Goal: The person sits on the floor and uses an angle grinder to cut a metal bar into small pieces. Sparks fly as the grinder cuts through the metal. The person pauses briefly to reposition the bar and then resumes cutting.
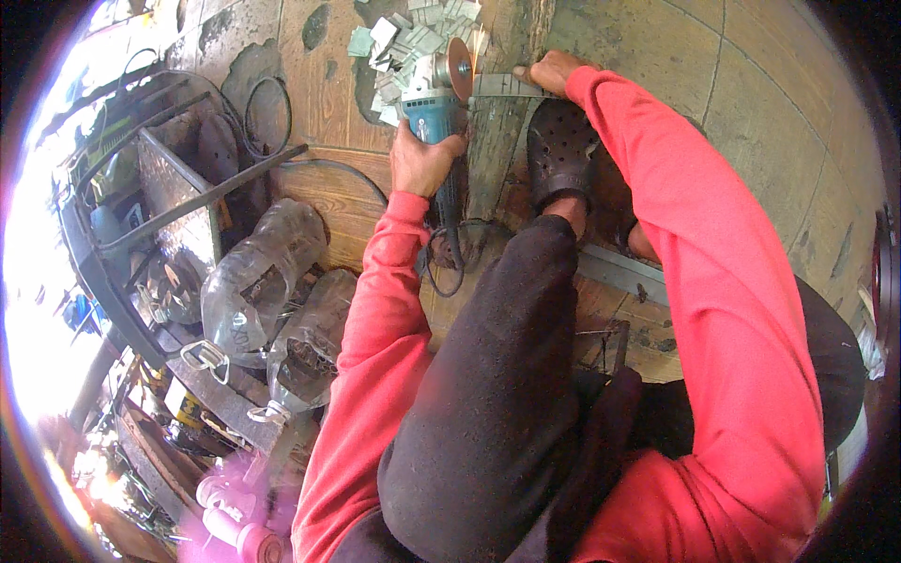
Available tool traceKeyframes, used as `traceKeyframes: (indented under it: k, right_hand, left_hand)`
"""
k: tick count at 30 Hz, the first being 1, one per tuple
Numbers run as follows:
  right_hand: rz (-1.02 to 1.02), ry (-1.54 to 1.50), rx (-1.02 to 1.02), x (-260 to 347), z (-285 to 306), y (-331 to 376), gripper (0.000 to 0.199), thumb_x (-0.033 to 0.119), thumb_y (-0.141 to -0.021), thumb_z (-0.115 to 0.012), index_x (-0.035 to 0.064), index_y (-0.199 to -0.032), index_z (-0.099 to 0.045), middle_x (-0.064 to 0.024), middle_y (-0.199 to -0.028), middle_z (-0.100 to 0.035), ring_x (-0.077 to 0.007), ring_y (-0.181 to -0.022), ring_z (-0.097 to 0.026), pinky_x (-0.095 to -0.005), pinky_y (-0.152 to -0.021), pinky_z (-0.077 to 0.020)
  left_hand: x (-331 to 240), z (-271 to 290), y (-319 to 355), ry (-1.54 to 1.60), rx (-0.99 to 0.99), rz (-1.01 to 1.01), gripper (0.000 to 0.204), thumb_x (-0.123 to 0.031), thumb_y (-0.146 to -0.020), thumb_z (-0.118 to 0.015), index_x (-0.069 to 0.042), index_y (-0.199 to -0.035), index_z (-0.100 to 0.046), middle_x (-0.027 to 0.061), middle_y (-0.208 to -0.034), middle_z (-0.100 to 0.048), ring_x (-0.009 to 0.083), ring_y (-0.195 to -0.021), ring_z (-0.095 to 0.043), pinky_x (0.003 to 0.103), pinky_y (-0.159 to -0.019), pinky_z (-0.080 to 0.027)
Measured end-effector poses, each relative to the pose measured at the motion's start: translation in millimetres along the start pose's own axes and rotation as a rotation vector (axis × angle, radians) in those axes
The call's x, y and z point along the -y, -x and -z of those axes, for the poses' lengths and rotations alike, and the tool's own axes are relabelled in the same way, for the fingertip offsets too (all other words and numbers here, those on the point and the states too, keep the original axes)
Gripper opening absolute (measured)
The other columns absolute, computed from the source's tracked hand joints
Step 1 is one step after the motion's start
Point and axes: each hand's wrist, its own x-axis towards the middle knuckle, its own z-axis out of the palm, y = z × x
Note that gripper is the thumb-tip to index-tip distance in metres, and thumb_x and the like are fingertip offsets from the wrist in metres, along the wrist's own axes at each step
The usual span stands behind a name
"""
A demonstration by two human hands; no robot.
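My left hand (422, 161) is wrapped round the teal body of an angle grinder (434, 114). Its thin reddish-brown disc (459, 70) stands upright against the left end of a flat metal strip (502, 85), with orange streaks beside it. The strip lies across a worn wooden beam (493, 155). At the strip's other end, my right hand (554, 72) grips it with fingers closed. Just below sits my foot in a dark clog (560, 150), close to the beam. Many small square metal pieces (413, 42) lie heaped on the floor beyond the grinder.
The grinder's black cable (352, 174) loops over the tiled floor. To the left are a dark metal frame (84, 249) and two cut clear plastic bottles (249, 281). A pink object (235, 511) stands at lower left. Beneath my legs lies a long grey metal bar (624, 274).
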Motion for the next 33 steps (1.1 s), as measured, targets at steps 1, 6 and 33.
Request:
traceKeyframes:
  k: [1,6,33]
  right_hand:
    - [-0.009,-0.003,0.002,2,2,4,0.071,0.062,-0.091,-0.049,-0.0036,-0.109,-0.069,-0.0231,-0.118,-0.065,-0.0401,-0.114,-0.059,-0.0476,-0.099,-0.0423]
    - [0.035,0.048,0.015,5,7,10,0.071,0.062,-0.091,-0.048,-0.0034,-0.109,-0.069,-0.0225,-0.119,-0.064,-0.0398,-0.114,-0.059,-0.0472,-0.099,-0.0425]
    - [-0.054,-0.056,0.079,3,7,1,0.074,0.061,-0.089,-0.053,-0.0037,-0.123,-0.062,-0.0243,-0.132,-0.057,-0.0391,-0.126,-0.052,-0.045,-0.105,-0.0398]
  left_hand:
    - [1,0,0,0.004,0.006,0.012,0.071,-0.031,-0.061,-0.078,0.011,-0.114,-0.054,0.0317,-0.106,-0.064,0.0436,-0.104,-0.062,0.044,-0.091,-0.048]
    - [9,-3,1,-0.034,-0.025,0.0,0.073,-0.03,-0.061,-0.078,0.013,-0.116,-0.053,0.032,-0.107,-0.065,0.0435,-0.103,-0.063,0.044,-0.091,-0.049]
    - [5,3,15,0.005,-0.014,-0.003,0.064,-0.029,-0.064,-0.077,0.006,-0.112,-0.056,0.0267,-0.101,-0.067,0.0404,-0.096,-0.066,0.045,-0.086,-0.05]
